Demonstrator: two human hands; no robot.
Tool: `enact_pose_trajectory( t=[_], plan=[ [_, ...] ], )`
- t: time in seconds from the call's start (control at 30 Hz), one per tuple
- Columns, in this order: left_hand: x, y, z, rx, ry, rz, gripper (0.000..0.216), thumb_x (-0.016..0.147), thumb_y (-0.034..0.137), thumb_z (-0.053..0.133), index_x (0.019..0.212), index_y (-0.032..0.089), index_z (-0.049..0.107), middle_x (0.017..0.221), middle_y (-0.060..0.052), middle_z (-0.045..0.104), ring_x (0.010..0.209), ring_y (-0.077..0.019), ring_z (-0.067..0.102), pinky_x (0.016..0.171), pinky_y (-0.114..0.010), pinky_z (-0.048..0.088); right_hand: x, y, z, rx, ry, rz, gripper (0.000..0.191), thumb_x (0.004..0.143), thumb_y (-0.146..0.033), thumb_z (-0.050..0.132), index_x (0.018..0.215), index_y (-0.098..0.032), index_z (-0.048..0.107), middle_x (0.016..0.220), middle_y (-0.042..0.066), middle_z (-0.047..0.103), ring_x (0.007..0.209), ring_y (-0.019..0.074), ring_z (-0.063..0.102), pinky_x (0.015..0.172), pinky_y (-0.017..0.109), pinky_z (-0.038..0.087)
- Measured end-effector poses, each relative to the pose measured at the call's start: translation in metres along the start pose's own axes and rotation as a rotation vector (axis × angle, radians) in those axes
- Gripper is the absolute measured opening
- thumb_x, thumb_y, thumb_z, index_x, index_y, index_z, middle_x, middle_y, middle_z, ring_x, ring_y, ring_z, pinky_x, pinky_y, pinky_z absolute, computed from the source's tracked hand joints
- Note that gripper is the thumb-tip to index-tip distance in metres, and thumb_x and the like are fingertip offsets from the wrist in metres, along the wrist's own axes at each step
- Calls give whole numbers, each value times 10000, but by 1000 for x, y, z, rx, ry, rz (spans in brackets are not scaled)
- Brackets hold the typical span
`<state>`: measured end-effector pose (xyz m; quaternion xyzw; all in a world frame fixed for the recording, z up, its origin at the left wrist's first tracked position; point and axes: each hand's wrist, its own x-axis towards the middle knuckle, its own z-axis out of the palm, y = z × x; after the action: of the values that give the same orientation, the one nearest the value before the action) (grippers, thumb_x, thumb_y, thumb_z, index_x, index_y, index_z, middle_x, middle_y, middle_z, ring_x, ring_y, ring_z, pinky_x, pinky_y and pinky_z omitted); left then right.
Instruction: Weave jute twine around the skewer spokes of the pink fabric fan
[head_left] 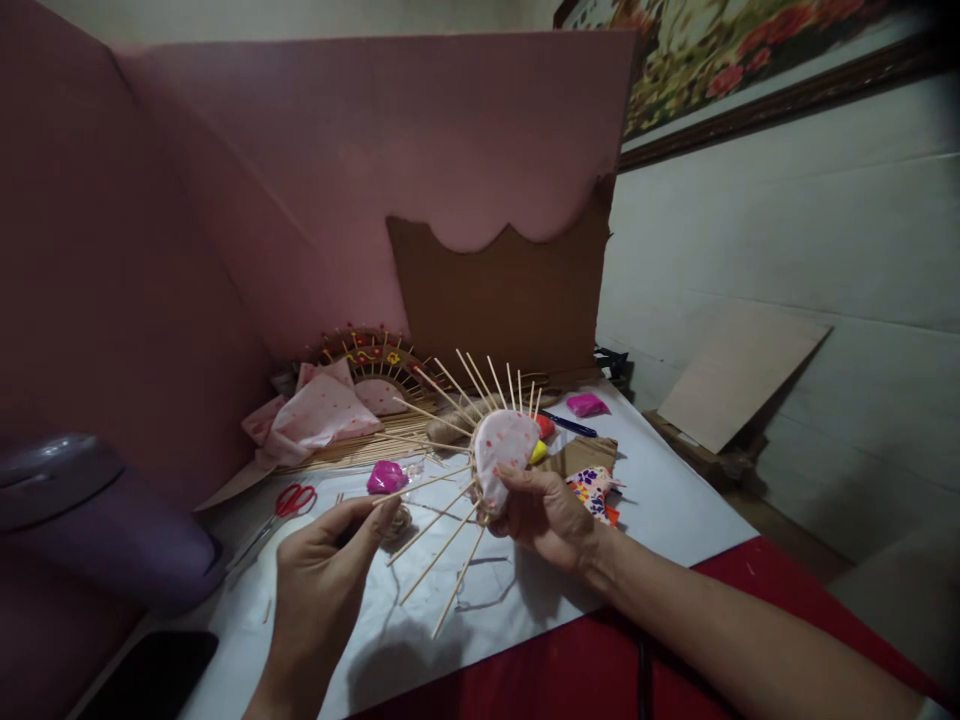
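My right hand [551,515] grips a half-round piece covered in pale pink dotted fabric [504,445], with the thumb across its face. Thin wooden sticks [424,535] fan out from its curved edge. Raised at the left, my left hand [330,555] has its thumb and forefinger pinched at the outer end of one stick [427,482]. A small ball of twine [397,525] shows just behind those fingertips. Strands of twine run near the lower sticks, partly hidden by the hands.
Red-handled scissors [295,500], a pink packet [387,477] and loose pink fabric [322,415] lie on the white table sheet [660,500]. Behind stands a decorated stick arch [375,350] against cut cardboard [495,300]. A purple bottle [112,530] and dark phone [150,675] are at left.
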<state>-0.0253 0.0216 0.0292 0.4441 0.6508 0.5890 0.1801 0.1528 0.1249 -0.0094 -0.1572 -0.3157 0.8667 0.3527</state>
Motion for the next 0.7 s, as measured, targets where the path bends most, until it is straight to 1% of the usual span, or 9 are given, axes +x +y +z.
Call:
enact_pose_trajectory(
  t=[0.1, 0.2, 0.33, 0.53, 0.63, 0.7],
  plan=[
    [-1, -3, 6, -57, -41, -36, 165, 610, 298, 718, 701, 161, 711, 610, -10, 678, 590, -150, 589, 536, -226, 472, -4, 2, 1, -38, -20, 55, 183, 663, -273, 649, 740, -113, 602, 590, 33, 625, 509, 109, 536, 482, 226, 356],
    [-1, -10, 10, -114, -101, -67, 164, 632, 298, 706, 703, 151, 697, 590, -4, 655, 573, -134, 565, 527, -219, 450, -7, 5, 1, -67, -92, 109, 212, 672, -281, 639, 778, -100, 605, 637, 46, 629, 525, 112, 540, 496, 236, 364],
    [-1, -16, 11, -155, -163, -94, 173, 678, 309, 671, 723, 142, 684, 602, -10, 646, 576, -126, 549, 539, -221, 433, -8, 8, 0, -80, -147, 124, 206, 687, -272, 624, 796, -98, 599, 651, 46, 620, 530, 116, 548, 477, 230, 359],
    [-3, -17, 14, -124, -176, -77, 152, 693, 297, 654, 714, 150, 682, 602, -2, 624, 585, -121, 532, 538, -212, 417, -8, 8, 1, -94, -191, 154, 224, 688, -289, 628, 799, -99, 588, 606, 43, 620, 523, 124, 561, 454, 217, 355],
    [-4, -17, 18, -103, -154, -70, 162, 681, 306, 661, 725, 152, 687, 627, -9, 636, 605, -133, 543, 560, -224, 430, -9, 9, 3, -104, -218, 156, 218, 681, -283, 626, 798, -103, 585, 592, 40, 619, 510, 126, 561, 444, 217, 358],
    [-4, -17, 19, -94, -140, -39, 167, 673, 303, 667, 734, 149, 688, 657, -18, 647, 631, -144, 555, 587, -235, 440, -10, 10, 4, -105, -236, 164, 220, 676, -275, 624, 807, -102, 584, 589, 36, 617, 506, 125, 564, 441, 213, 360]
  ],
)
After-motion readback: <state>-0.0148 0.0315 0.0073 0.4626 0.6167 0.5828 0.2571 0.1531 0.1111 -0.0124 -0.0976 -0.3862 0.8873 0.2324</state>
